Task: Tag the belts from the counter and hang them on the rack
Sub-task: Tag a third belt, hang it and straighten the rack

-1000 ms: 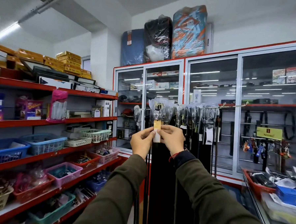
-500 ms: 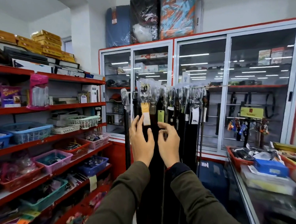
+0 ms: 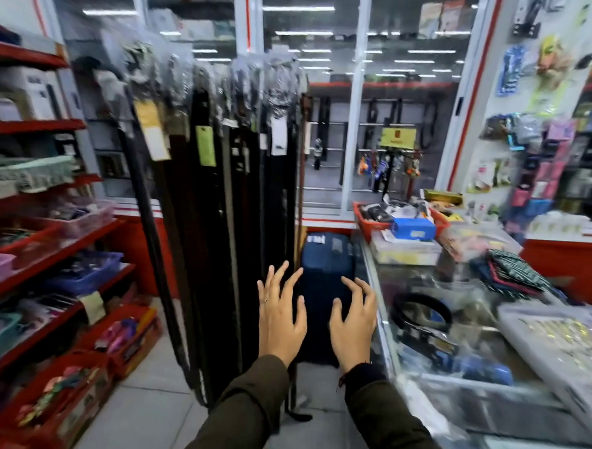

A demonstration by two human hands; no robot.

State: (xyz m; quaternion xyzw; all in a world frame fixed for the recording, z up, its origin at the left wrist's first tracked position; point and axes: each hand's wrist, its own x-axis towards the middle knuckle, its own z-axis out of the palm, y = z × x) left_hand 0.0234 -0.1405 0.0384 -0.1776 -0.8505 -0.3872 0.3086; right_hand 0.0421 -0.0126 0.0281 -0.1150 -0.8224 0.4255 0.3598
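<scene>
Several dark belts (image 3: 219, 220) hang in a row from the rack (image 3: 206, 72) at centre left, their buckles in clear plastic, with yellow, green and white tags near the tops. One yellow-and-white tag (image 3: 152, 127) hangs on the leftmost belts. My left hand (image 3: 281, 313) and my right hand (image 3: 351, 320) hover low in front of me with fingers spread, holding nothing, right of the hanging belts. A coiled black belt (image 3: 420, 313) lies on the glass counter (image 3: 417, 378), right of my right hand.
Red shelves (image 3: 45, 262) with baskets of small goods run along the left. A dark blue suitcase (image 3: 327, 257) stands on the floor behind my hands. The counter carries a red tray (image 3: 366, 221), a blue box (image 3: 412, 227), folded cloth and clear cases.
My hands let go of the tag on the hanging belt and dropped down to waist height. My view swung right and down toward the counter.
</scene>
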